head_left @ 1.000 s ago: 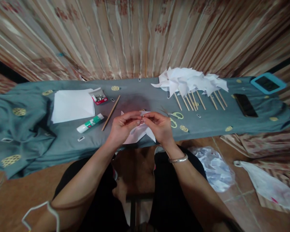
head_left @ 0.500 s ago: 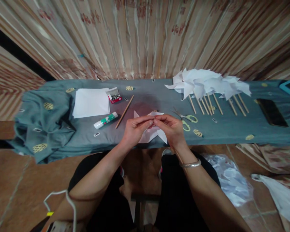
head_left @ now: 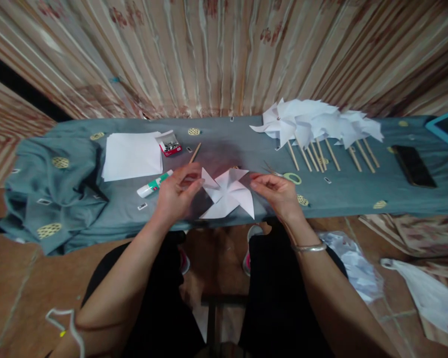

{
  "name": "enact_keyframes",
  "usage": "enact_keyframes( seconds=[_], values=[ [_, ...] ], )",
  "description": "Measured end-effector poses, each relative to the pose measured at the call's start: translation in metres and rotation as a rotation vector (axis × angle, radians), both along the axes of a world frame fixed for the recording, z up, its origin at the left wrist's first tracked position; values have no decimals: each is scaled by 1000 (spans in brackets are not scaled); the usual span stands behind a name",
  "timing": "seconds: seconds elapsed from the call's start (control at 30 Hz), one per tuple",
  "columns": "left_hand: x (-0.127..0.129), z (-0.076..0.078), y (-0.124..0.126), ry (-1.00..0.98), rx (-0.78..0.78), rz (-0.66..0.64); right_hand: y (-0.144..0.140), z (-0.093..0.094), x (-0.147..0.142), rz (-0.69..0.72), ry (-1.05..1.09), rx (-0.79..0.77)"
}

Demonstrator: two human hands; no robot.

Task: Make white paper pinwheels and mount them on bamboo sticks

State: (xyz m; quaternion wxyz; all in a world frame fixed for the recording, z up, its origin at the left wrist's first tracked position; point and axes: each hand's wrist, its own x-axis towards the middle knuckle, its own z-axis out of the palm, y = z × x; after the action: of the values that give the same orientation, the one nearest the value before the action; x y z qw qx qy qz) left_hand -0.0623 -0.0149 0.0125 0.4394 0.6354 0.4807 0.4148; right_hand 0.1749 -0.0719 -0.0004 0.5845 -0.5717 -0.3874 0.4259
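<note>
A white paper pinwheel [head_left: 227,193] without a stick lies near the table's front edge, its folded blades drawn to the middle. At its left, my left hand [head_left: 177,194] is open, thumb and fingers apart, close to a blade tip. It covers the lower part of a wooden stick [head_left: 195,151] and is near a glue stick [head_left: 149,188]. My right hand [head_left: 278,193] hovers at the pinwheel's right with bent fingers and a small gap at the thumb; I see nothing held in it. Behind that hand lie green-handled scissors [head_left: 291,177], partly hidden.
White paper sheets [head_left: 132,156] and a red box of metal pins [head_left: 170,146] lie at the left. Finished pinwheels on sticks [head_left: 313,124] overlap at the back right, near a dark phone [head_left: 413,165]. Bunched cloth [head_left: 63,174] covers the left end. A plastic bag [head_left: 354,268] is on the floor.
Both hands have parted from the pinwheel's middle, the left moving left over the stick and the right slightly right. The pinwheel is now uncovered. The whole view has shifted slightly.
</note>
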Motion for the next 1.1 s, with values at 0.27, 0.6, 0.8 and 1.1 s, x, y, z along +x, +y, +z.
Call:
enact_keyframes(
  seconds=[0.27,0.6,0.8,1.1],
  values=[
    [-18,-25,-11,590,232,-143,-13,-18,6,99,-172,-130],
    [9,-25,-17,267,39,-133,-12,-19,-10,149,-265,-84],
    [21,-11,-16,-434,-469,-64,-11,-12,-14,80,-117,-18],
    [28,-1,-16,-558,-685,-42,-17,5,-18,157,-192,70]
  ],
)
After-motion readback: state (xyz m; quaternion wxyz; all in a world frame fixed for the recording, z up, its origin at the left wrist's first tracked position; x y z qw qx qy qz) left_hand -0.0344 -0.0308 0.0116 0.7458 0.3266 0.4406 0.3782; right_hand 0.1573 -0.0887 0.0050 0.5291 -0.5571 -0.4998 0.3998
